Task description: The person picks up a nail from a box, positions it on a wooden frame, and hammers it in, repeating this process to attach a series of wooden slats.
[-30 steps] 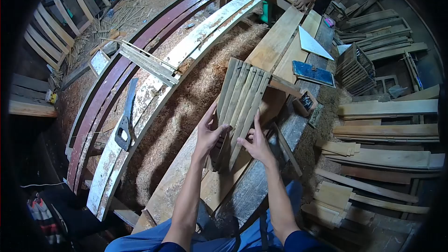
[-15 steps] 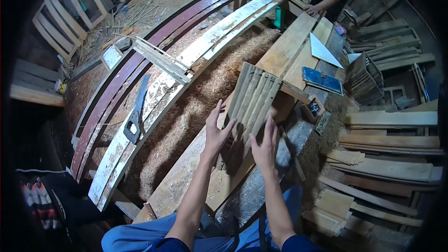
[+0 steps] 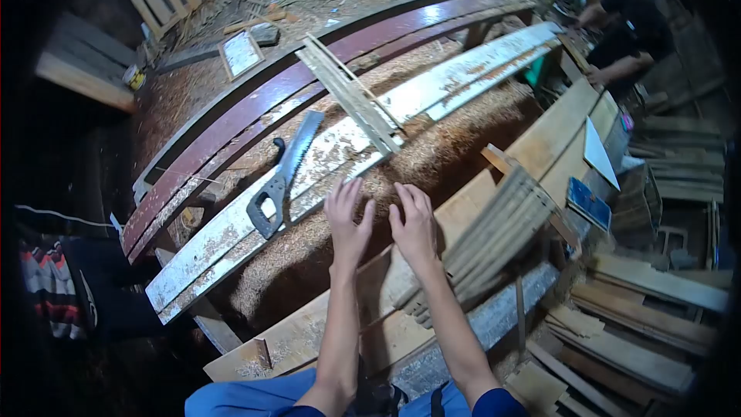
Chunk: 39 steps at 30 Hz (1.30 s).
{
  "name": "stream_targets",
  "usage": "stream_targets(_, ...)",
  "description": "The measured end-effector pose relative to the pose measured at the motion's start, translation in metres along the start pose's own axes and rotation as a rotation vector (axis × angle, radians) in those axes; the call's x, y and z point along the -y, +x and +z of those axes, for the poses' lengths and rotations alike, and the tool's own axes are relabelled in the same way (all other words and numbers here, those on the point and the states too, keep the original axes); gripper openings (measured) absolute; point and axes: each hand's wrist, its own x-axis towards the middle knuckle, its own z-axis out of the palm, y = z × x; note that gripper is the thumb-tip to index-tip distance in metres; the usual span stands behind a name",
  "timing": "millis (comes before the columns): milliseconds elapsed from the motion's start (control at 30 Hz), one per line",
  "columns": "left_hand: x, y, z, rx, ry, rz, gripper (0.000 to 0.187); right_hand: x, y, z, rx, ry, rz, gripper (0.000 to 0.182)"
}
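My left hand [image 3: 349, 220] is raised over the sawdust trough, fingers apart and holding nothing. Close beside it, my right hand [image 3: 414, 228] is also open, its thumb toward the left hand. A stack of narrow grooved wooden slats [image 3: 498, 235] lies on the plank bench [image 3: 305, 340], to the right of my right hand and partly behind that forearm. A handsaw [image 3: 282, 181] with a dark grip rests on the white curved beam [image 3: 208, 262], left of my hands. Thin wooden strips [image 3: 347, 96] lie across the beams ahead.
A dark red curved beam [image 3: 255, 112] runs behind the white one. A co-worker [image 3: 629, 38] stands at the bench's far right end. A blue box [image 3: 588, 205] and a white triangular piece [image 3: 600, 154] lie on the bench. Stacked boards [image 3: 656, 316] fill the right side.
Both hands have left the slat stack and moved left over the sawdust. The view has turned left, so the bench and slats appear farther right.
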Motion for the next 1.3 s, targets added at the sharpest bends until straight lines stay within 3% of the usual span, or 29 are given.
stream_targets(167,0.020,0.002,-0.010,-0.045,-0.018,-0.130,0.051,-0.013,0.073,0.058,-0.008,-0.104,-0.051,0.044)
stream_targets(267,0.026,0.004,-0.013,-0.039,0.008,-0.164,0.050,-0.010,0.100,0.084,-0.070,-0.320,0.005,0.041)
stream_targets(367,0.037,0.007,-0.018,-0.060,-0.009,-0.197,0.048,-0.018,0.113,0.095,-0.089,-0.343,0.092,0.036)
stream_targets(500,0.038,0.009,-0.022,-0.064,-0.024,-0.239,0.047,-0.016,0.111,0.098,-0.254,-0.436,0.015,0.019)
stream_targets(633,0.031,0.015,-0.019,-0.047,-0.040,-0.244,0.047,-0.006,0.097,0.083,-0.295,-0.415,0.017,0.014)
stream_targets(733,0.022,0.017,-0.019,-0.053,-0.068,-0.250,0.046,0.016,0.066,0.063,-0.117,0.136,0.411,0.018)
stream_targets(767,0.020,0.018,-0.019,-0.065,-0.074,-0.242,0.045,0.010,0.051,0.067,-0.153,0.404,0.429,0.019)
stream_targets(933,0.004,0.020,-0.024,-0.033,-0.121,-0.189,0.045,0.030,-0.018,0.028,-0.129,0.673,0.487,0.021)
stream_targets(1033,-0.019,0.023,-0.027,-0.001,-0.195,-0.143,0.045,0.048,-0.042,0.001,-0.118,0.636,0.547,0.022)
stream_targets(1100,-0.039,0.025,-0.029,0.017,-0.257,-0.116,0.045,0.053,-0.059,-0.014,-0.154,0.551,0.437,0.023)
stream_targets(1167,-0.062,0.024,-0.028,0.038,-0.264,-0.094,0.051,0.054,-0.080,-0.030,-0.274,0.210,0.258,0.024)
stream_targets(1233,-0.078,0.022,-0.022,0.038,-0.270,-0.025,0.059,0.061,-0.093,-0.054,-0.304,0.085,0.245,0.025)
stream_targets(1300,-0.107,0.018,-0.020,0.085,-0.514,-0.188,0.062,0.060,-0.105,-0.077,-0.372,-0.117,0.055,0.025)
